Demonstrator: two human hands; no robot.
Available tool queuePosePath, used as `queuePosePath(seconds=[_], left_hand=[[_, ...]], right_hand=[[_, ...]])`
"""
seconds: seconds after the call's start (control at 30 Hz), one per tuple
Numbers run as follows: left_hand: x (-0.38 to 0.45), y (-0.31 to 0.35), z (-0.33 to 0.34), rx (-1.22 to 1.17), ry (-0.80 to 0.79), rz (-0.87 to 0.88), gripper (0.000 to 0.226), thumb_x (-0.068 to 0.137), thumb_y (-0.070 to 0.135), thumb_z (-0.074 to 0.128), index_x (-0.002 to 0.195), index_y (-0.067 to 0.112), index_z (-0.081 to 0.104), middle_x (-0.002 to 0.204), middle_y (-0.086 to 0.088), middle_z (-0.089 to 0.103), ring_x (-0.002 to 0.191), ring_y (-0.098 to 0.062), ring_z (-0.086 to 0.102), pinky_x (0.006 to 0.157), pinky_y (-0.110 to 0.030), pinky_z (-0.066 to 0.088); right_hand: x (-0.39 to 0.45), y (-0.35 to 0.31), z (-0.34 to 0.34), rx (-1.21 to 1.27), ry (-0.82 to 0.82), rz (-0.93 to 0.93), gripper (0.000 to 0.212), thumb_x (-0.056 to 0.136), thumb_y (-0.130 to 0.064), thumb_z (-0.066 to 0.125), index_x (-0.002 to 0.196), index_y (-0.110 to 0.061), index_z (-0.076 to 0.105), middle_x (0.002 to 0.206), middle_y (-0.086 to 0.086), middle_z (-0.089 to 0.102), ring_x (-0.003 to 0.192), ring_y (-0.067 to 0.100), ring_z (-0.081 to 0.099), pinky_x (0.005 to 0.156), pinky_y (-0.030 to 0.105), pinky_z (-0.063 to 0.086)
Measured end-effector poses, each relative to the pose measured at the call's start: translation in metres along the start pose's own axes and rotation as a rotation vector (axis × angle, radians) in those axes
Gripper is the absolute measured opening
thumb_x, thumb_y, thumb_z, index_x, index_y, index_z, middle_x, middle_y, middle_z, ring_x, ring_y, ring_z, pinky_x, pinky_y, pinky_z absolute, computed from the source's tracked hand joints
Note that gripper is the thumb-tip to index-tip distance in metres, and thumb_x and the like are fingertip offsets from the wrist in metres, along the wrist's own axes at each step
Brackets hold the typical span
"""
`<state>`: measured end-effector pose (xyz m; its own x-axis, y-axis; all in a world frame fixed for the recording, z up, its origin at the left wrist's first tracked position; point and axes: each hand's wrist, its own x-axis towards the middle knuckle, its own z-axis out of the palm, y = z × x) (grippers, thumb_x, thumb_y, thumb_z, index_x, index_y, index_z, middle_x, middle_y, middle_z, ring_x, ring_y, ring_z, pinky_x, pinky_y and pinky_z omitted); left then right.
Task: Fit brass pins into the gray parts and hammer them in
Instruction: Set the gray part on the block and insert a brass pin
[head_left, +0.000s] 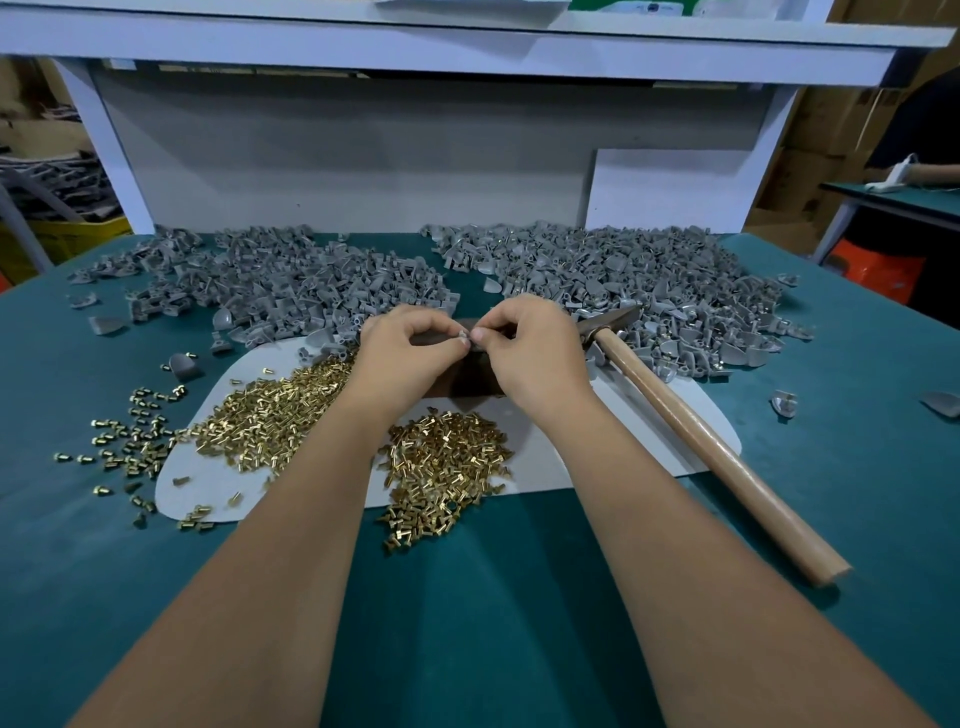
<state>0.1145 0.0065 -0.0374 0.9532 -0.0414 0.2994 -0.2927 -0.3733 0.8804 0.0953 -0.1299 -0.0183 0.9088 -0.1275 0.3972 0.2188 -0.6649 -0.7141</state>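
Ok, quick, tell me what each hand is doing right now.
Left hand: fingers curled, pinching a small gray part at its fingertips.
Right hand: fingers curled, pinching at the same gray part; whether it holds a pin cannot be told.

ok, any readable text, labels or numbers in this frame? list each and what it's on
No text is readable anywhere.
White-and-green packages on the upper white shelf: printing present, too blurred to read.
Brown cardboard boxes at right: dark marks, too small to read.
Wooden-handled hammer, gray plastic parts, brass pins: no markings visible.
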Motion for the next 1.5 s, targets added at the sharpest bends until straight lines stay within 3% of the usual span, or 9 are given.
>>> queuePosePath(seconds=[0.33,0.47,0.67,0.87,1.0,1.1,1.23,1.43,1.5], left_hand=[[-0.0008,-0.0025,-0.0006,-0.052,-0.012,-0.019,0.005,0.083,0.019,0.077,0.085,0.024,0.076,0.119,-0.003,0.061,0.124,-0.025,0.050,0.108,-0.046,0.042],[-0.0014,-0.0009,-0.0007,-0.064,-0.011,-0.017,0.007,0.084,0.017,0.076,0.082,0.023,0.075,0.119,-0.005,0.062,0.115,-0.020,0.056,0.105,-0.042,0.046],[-0.0022,0.0003,0.0005,-0.047,-0.007,-0.008,0.004,0.084,0.015,0.076,0.085,0.018,0.075,0.117,-0.007,0.062,0.110,-0.017,0.059,0.105,-0.039,0.047],[-0.0016,-0.0012,-0.0002,-0.043,-0.014,-0.017,0.003,0.084,0.018,0.076,0.086,0.020,0.076,0.118,-0.005,0.062,0.120,-0.022,0.053,0.107,-0.044,0.044],[-0.0014,-0.0015,-0.0005,-0.052,-0.011,-0.019,0.005,0.083,0.018,0.077,0.088,0.018,0.077,0.118,-0.005,0.062,0.114,-0.017,0.057,0.106,-0.039,0.045],[-0.0014,-0.0011,-0.0004,-0.039,-0.005,-0.013,0.006,0.083,0.017,0.077,0.089,0.017,0.077,0.117,-0.004,0.064,0.110,-0.016,0.060,0.104,-0.037,0.047],[-0.0022,-0.0013,0.0006,-0.010,0.011,-0.011,0.007,0.083,0.021,0.077,0.090,0.019,0.077,0.114,-0.001,0.066,0.105,-0.014,0.062,0.101,-0.039,0.050],[-0.0034,0.0002,-0.0006,0.017,0.004,-0.013,0.005,0.083,0.024,0.078,0.087,0.024,0.076,0.113,0.002,0.066,0.108,-0.014,0.060,0.104,-0.041,0.047],[-0.0030,0.0007,-0.0021,0.027,-0.009,-0.016,0.004,0.083,0.026,0.077,0.087,0.026,0.076,0.115,0.005,0.066,0.109,-0.014,0.060,0.104,-0.041,0.045]], right_hand=[[0.0001,0.0019,0.0031,0.064,0.026,0.019,0.011,0.086,-0.019,0.069,0.076,-0.023,0.069,0.086,-0.009,0.061,0.083,0.013,0.058,0.076,0.029,0.046],[0.0018,-0.0005,0.0034,0.017,0.034,0.021,0.020,0.085,-0.021,0.069,0.069,-0.030,0.062,0.081,-0.007,0.065,0.080,0.016,0.060,0.076,0.035,0.051],[0.0019,-0.0004,0.0027,0.006,0.025,0.032,0.029,0.085,-0.022,0.069,0.061,-0.034,0.058,0.075,-0.008,0.065,0.078,0.016,0.061,0.074,0.034,0.051],[0.0041,0.0018,-0.0015,0.067,-0.027,0.052,0.026,0.084,-0.022,0.070,0.063,-0.033,0.061,0.070,-0.015,0.061,0.074,0.009,0.058,0.068,0.026,0.045],[0.0048,0.0010,-0.0018,0.030,-0.021,0.052,0.031,0.085,-0.022,0.070,0.059,-0.034,0.058,0.068,-0.016,0.060,0.071,0.007,0.057,0.068,0.027,0.045],[0.0054,-0.0018,-0.0003,-0.091,-0.003,0.019,0.034,0.087,-0.026,0.067,0.056,-0.035,0.054,0.074,-0.010,0.061,0.076,0.015,0.058,0.070,0.029,0.047],[0.0054,-0.0055,0.0008,-0.228,-0.063,-0.028,0.022,0.090,-0.026,0.062,0.069,-0.031,0.062,0.090,-0.002,0.066,0.086,0.022,0.059,0.078,0.034,0.049],[-0.0014,0.0020,0.0027,-0.107,0.003,-0.083,0.010,0.088,-0.021,0.065,0.081,-0.021,0.072,0.091,-0.003,0.065,0.088,0.017,0.058,0.082,0.036,0.048],[-0.0015,0.0041,-0.0011,0.007,-0.018,-0.051,0.016,0.089,-0.023,0.062,0.083,-0.014,0.074,0.088,-0.001,0.067,0.084,0.017,0.060,0.081,0.037,0.049]])
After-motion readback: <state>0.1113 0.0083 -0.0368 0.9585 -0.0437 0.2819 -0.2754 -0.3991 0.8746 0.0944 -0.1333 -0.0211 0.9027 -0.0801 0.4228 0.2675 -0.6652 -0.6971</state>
